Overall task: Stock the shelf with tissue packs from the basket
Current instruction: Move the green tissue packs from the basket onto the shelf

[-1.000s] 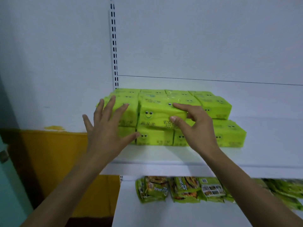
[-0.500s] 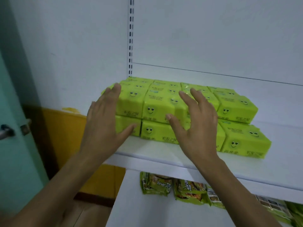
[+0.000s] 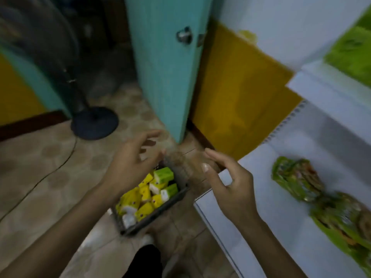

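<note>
A dark wire basket (image 3: 176, 197) stands on the tiled floor below me, holding several yellow and green tissue packs (image 3: 148, 194). My left hand (image 3: 130, 163) hovers above the basket's left side with loosely spread fingers and holds nothing. To the right of the basket, my right hand (image 3: 230, 187) is also bare, its fingers relaxed, over the corner of the lower white shelf (image 3: 267, 201). The stacked green tissue packs (image 3: 353, 55) on the upper shelf show blurred at the top right edge.
Green snack packets (image 3: 313, 193) lie on the lower shelf at right. A teal door (image 3: 166, 73) stands ajar straight ahead, with a yellow wall (image 3: 236, 97) beside it. A fan's round base (image 3: 94, 123) and its cable are on the floor at left.
Both hands have left the stacked packs on the upper shelf and come down empty. My view has swung down and left to the basket on the floor.
</note>
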A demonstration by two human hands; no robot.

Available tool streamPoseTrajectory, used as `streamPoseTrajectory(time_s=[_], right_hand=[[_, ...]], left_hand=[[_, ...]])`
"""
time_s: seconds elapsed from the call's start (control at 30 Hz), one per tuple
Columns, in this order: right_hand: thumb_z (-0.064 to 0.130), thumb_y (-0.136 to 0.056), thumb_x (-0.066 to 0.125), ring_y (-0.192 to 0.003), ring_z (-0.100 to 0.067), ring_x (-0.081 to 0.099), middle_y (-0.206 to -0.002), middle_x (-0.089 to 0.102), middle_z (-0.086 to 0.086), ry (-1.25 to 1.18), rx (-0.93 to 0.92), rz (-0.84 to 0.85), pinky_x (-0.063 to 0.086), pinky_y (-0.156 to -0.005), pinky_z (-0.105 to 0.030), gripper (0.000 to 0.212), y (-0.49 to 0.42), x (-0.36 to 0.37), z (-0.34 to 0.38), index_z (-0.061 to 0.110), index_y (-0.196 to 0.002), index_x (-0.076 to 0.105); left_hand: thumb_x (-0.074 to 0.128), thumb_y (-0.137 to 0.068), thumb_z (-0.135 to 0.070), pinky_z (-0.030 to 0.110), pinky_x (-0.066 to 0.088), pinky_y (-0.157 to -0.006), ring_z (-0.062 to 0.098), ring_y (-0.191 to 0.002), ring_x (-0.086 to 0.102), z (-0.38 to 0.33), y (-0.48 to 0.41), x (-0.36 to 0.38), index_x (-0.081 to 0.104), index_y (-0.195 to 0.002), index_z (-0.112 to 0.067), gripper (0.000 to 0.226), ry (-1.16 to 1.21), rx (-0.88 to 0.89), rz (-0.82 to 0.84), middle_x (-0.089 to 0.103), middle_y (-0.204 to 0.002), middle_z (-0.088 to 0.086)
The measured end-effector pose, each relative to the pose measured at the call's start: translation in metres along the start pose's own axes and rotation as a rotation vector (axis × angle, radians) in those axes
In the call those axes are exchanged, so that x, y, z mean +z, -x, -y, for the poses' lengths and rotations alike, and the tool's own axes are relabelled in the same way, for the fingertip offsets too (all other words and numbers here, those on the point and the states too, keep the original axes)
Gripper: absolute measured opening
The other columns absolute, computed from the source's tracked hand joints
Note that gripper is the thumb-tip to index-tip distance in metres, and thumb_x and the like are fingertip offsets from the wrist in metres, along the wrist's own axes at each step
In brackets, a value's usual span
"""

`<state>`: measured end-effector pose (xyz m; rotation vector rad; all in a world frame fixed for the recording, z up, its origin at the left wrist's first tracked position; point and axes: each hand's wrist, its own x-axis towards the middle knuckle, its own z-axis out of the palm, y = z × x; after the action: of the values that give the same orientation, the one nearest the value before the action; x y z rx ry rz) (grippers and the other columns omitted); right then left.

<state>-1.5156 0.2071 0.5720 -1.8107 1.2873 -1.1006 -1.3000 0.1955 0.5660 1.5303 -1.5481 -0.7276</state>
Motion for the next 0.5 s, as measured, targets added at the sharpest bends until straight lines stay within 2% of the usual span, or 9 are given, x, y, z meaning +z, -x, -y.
streamPoseTrajectory(time_s=[0.1,0.2,0.3,0.37,0.43,0.5], right_hand=[[0.031,-0.088,0.062,-0.105,0.006,0.060,-0.109,0.064,0.024,-0.028,0.114,0.122,0.048,-0.086,-0.011,0.022,-0.017,0.041,-0.020,0.038,-0.109,0.061],[0.017,-0.090,0.064,-0.098,0.011,0.059,-0.101,0.064,0.025,-0.061,0.284,0.175,0.047,-0.081,-0.008,0.021,-0.034,0.083,-0.054,0.035,-0.101,0.063],[0.014,-0.090,0.062,-0.092,0.006,0.062,-0.095,0.066,0.018,-0.079,0.539,0.156,0.052,-0.085,-0.022,0.016,-0.045,0.126,-0.105,0.029,-0.095,0.066],[0.013,-0.090,0.062,-0.089,-0.004,0.064,-0.092,0.069,0.007,-0.103,0.715,0.130,0.053,-0.084,-0.029,0.012,-0.049,0.153,-0.145,0.022,-0.093,0.068],[0.010,-0.092,0.058,-0.085,-0.011,0.066,-0.090,0.069,-0.004,-0.141,0.865,0.094,0.055,-0.077,-0.023,0.010,-0.054,0.179,-0.182,0.013,-0.096,0.066],[0.005,-0.094,0.054,-0.080,-0.017,0.065,-0.088,0.066,-0.010,-0.158,0.974,0.091,0.055,-0.071,-0.019,0.011,-0.063,0.206,-0.222,0.004,-0.100,0.063]], left_hand=[[0.066,-0.081,-0.040,0.019,0.049,-0.078,-0.006,-0.093,0.060,0.049,0.013,-0.021,0.055,-0.106,-0.040,0.027,0.072,-0.164,-0.039,0.059,-0.108,-0.027],[0.062,-0.088,-0.026,0.026,0.050,-0.081,0.001,-0.095,0.061,0.104,0.015,-0.032,0.057,-0.109,-0.031,0.022,0.062,-0.293,-0.052,0.062,-0.108,-0.015],[0.062,-0.089,-0.019,0.024,0.052,-0.076,0.004,-0.090,0.063,0.168,0.015,-0.032,0.059,-0.106,-0.025,0.019,0.082,-0.459,-0.028,0.066,-0.103,-0.006],[0.065,-0.088,-0.021,0.025,0.051,-0.077,0.009,-0.091,0.065,0.211,0.018,-0.022,0.061,-0.108,-0.019,0.021,0.097,-0.557,0.025,0.067,-0.102,-0.005],[0.065,-0.082,-0.035,0.027,0.050,-0.077,0.008,-0.090,0.064,0.248,0.017,-0.007,0.061,-0.108,-0.021,0.030,0.114,-0.625,0.082,0.066,-0.101,-0.011],[0.060,-0.082,-0.040,0.031,0.050,-0.077,0.009,-0.086,0.064,0.285,0.013,0.016,0.060,-0.107,-0.024,0.030,0.128,-0.690,0.121,0.065,-0.099,-0.011]])
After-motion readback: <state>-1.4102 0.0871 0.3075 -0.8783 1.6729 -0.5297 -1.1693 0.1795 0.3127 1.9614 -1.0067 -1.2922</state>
